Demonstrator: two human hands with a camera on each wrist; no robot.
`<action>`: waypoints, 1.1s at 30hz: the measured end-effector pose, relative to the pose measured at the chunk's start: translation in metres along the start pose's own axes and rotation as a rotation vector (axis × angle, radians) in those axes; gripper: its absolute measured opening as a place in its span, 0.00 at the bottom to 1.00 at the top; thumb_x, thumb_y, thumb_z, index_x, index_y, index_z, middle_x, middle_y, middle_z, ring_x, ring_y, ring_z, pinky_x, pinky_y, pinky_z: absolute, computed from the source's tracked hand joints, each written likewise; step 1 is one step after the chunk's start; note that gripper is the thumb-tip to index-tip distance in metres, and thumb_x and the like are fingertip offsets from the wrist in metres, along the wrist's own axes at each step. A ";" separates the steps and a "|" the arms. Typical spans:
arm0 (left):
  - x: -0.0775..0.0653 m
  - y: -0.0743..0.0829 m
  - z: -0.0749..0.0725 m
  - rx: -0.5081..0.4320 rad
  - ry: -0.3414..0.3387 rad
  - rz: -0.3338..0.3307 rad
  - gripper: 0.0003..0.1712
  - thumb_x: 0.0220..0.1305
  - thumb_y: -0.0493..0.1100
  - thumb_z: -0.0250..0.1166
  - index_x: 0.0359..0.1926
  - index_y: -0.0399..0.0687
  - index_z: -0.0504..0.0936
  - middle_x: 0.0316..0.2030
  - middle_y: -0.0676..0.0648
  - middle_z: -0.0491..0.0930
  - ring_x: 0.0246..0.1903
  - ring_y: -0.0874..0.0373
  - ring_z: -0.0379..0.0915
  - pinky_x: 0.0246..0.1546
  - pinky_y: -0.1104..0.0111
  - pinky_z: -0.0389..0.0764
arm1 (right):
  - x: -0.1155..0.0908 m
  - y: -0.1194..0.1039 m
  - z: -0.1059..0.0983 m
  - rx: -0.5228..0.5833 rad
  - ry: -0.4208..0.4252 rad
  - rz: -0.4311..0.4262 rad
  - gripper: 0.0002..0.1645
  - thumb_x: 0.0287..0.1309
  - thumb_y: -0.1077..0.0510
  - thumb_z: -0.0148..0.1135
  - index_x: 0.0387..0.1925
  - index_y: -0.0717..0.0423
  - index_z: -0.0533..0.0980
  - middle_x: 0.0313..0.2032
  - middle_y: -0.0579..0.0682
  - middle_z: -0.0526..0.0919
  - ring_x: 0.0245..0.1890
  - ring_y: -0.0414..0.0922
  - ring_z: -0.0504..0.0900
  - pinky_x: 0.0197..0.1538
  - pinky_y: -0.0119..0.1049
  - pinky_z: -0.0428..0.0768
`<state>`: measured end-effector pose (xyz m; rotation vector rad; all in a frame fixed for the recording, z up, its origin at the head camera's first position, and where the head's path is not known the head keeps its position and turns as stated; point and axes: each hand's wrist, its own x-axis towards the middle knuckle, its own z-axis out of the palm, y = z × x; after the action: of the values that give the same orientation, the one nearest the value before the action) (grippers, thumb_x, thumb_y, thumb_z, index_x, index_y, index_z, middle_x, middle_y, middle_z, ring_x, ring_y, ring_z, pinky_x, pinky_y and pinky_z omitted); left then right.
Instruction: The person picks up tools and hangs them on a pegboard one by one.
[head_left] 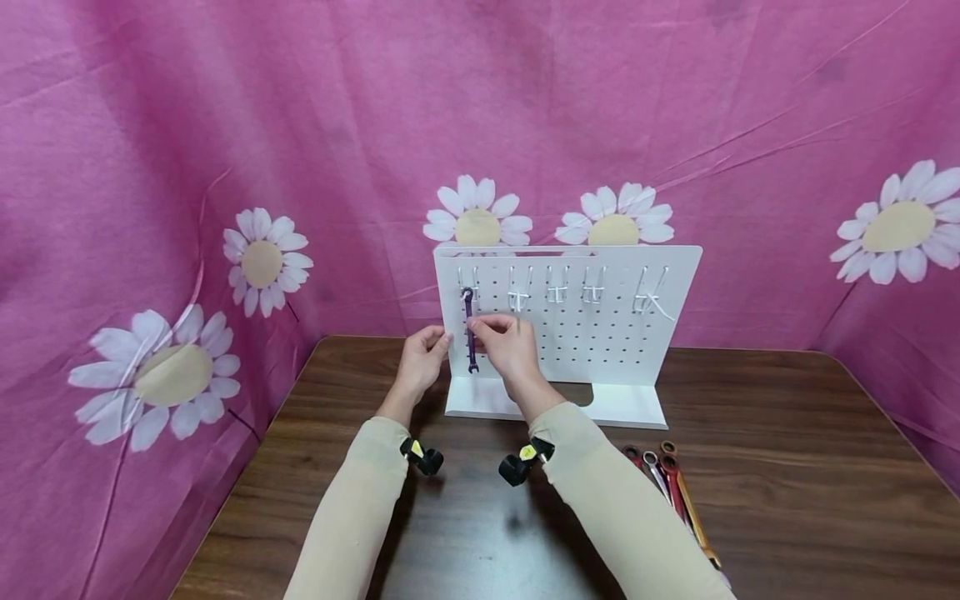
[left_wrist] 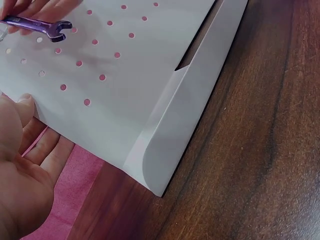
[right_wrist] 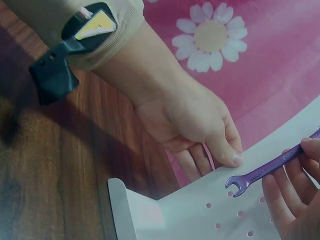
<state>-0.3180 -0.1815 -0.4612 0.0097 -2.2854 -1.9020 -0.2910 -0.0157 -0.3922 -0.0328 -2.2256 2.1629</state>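
Note:
A white pegboard stands upright on the table, with white wire hooks along its upper part. My left hand holds the board's left edge, thumb on the front face and fingers behind, as the left wrist view shows. With my right hand I pinch a purple combination wrench by the middle of its shaft. The wrench hangs vertically in front of the board, its ring end up at the leftmost hook. Its open jaw end points down, in front of the holes.
Several loose wrenches, red, silver and gold-coloured, lie on the brown wooden table at the right, partly behind my right sleeve. More hooks line the board to the right. A pink curtain with daisies hangs behind.

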 end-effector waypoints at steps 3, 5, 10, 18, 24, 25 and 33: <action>0.000 -0.001 0.000 -0.001 -0.001 -0.003 0.12 0.80 0.36 0.62 0.55 0.31 0.85 0.54 0.30 0.88 0.45 0.56 0.85 0.61 0.53 0.90 | 0.005 0.000 0.001 -0.005 0.011 0.016 0.13 0.70 0.54 0.74 0.48 0.59 0.90 0.51 0.57 0.92 0.38 0.43 0.90 0.48 0.35 0.93; 0.001 -0.001 0.000 -0.004 -0.003 -0.003 0.12 0.80 0.36 0.62 0.55 0.32 0.85 0.54 0.30 0.88 0.47 0.54 0.85 0.62 0.53 0.89 | 0.008 -0.001 0.001 -0.033 0.024 0.016 0.13 0.70 0.53 0.74 0.48 0.59 0.90 0.50 0.57 0.92 0.38 0.43 0.89 0.47 0.34 0.92; 0.001 -0.001 0.001 -0.002 -0.005 -0.005 0.13 0.81 0.37 0.62 0.56 0.31 0.85 0.54 0.30 0.88 0.49 0.52 0.84 0.63 0.51 0.88 | 0.015 0.001 0.001 -0.123 0.046 -0.001 0.15 0.70 0.50 0.74 0.47 0.58 0.91 0.46 0.57 0.93 0.37 0.41 0.87 0.41 0.27 0.86; 0.000 -0.001 0.000 0.004 0.005 -0.010 0.13 0.81 0.36 0.62 0.56 0.30 0.84 0.54 0.29 0.87 0.49 0.51 0.85 0.62 0.52 0.90 | 0.013 0.007 0.000 -0.104 0.028 -0.022 0.15 0.73 0.53 0.70 0.49 0.60 0.90 0.45 0.59 0.93 0.41 0.47 0.91 0.47 0.33 0.89; -0.002 0.000 -0.001 0.010 0.016 -0.022 0.13 0.81 0.36 0.62 0.56 0.30 0.84 0.54 0.29 0.87 0.52 0.48 0.85 0.63 0.51 0.89 | 0.006 0.009 -0.005 -0.062 -0.007 -0.023 0.14 0.75 0.56 0.67 0.52 0.63 0.88 0.47 0.60 0.93 0.47 0.52 0.93 0.59 0.44 0.91; -0.002 0.000 -0.001 0.010 0.017 -0.023 0.13 0.81 0.36 0.62 0.56 0.30 0.84 0.54 0.29 0.87 0.52 0.48 0.85 0.63 0.51 0.88 | 0.005 0.009 -0.006 -0.070 -0.012 -0.027 0.15 0.75 0.56 0.67 0.52 0.63 0.88 0.47 0.61 0.93 0.47 0.53 0.93 0.59 0.45 0.91; -0.001 0.002 0.001 0.023 0.019 -0.017 0.12 0.81 0.36 0.62 0.55 0.30 0.84 0.51 0.30 0.87 0.47 0.51 0.84 0.62 0.50 0.89 | -0.008 0.008 -0.015 -0.177 -0.047 -0.058 0.16 0.74 0.55 0.67 0.54 0.60 0.88 0.49 0.58 0.93 0.50 0.53 0.91 0.57 0.46 0.90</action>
<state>-0.3167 -0.1800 -0.4596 0.0497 -2.3016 -1.8760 -0.2822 -0.0005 -0.4003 0.0776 -2.4048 1.9527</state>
